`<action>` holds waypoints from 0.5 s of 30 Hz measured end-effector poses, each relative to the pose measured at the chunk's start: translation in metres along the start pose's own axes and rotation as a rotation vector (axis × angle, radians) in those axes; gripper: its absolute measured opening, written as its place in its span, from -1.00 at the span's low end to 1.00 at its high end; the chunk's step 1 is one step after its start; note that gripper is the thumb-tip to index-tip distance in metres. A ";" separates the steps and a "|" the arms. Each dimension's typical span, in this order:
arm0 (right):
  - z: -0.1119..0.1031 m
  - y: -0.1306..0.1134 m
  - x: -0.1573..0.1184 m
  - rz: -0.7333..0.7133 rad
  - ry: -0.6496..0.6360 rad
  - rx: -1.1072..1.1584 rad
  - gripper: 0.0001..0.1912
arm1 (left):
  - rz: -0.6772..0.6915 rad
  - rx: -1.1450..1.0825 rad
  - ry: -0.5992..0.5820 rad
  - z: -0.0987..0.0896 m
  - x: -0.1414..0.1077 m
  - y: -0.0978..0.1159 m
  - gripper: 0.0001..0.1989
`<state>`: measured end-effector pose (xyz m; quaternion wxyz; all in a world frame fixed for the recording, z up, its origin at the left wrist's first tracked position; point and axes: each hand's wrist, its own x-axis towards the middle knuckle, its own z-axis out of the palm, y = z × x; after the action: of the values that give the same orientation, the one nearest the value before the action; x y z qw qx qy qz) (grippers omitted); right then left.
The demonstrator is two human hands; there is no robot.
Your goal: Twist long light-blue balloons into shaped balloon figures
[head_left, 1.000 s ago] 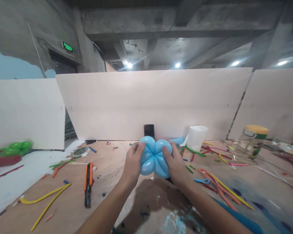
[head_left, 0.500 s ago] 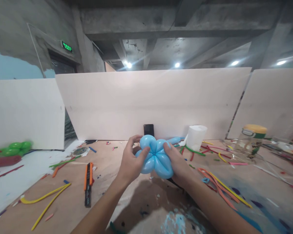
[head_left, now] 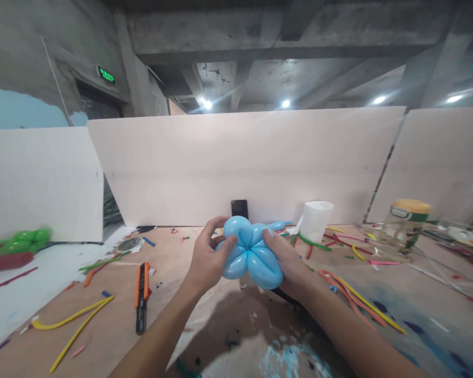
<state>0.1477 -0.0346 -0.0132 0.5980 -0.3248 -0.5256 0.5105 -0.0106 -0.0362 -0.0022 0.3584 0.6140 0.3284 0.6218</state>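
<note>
A light blue twisted balloon (head_left: pixel 247 252), with several rounded lobes meeting at a pinched centre, is held above the table. My left hand (head_left: pixel 208 257) grips its left side, thumb on the front of a lobe and fingers curled behind. On the right side my right hand (head_left: pixel 289 257) holds it, with the thumb near the upper right lobe; its other fingers are mostly hidden. The balloon's thin tail (head_left: pixel 278 226) sticks out to the right behind my right hand. A dark thin object shows below that hand, too hidden to name.
An orange and black utility knife (head_left: pixel 142 298) and yellow uninflated balloons (head_left: pixel 79 318) lie left. Rightward are a white paper roll (head_left: pixel 317 221), orange balloons (head_left: pixel 349 294) and a yellow-lidded bottle (head_left: pixel 404 228). A phone (head_left: pixel 239 208) leans on the white board (head_left: pixel 244 163).
My left hand has shifted slightly left and the balloon's lower lobes have spread a little. Both hands still hold it.
</note>
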 end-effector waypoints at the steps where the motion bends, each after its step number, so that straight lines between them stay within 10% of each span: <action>1: -0.002 0.000 0.001 0.001 -0.031 0.020 -0.51 | -0.007 -0.014 0.005 0.000 0.001 -0.001 -0.62; 15: -0.018 -0.003 0.005 -0.100 -0.132 -0.195 -0.49 | -0.024 -0.019 -0.065 -0.006 0.006 -0.003 -0.62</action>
<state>0.1654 -0.0285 -0.0132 0.5523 -0.3208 -0.6265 0.4468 -0.0161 -0.0293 -0.0021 0.3821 0.6265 0.3182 0.6002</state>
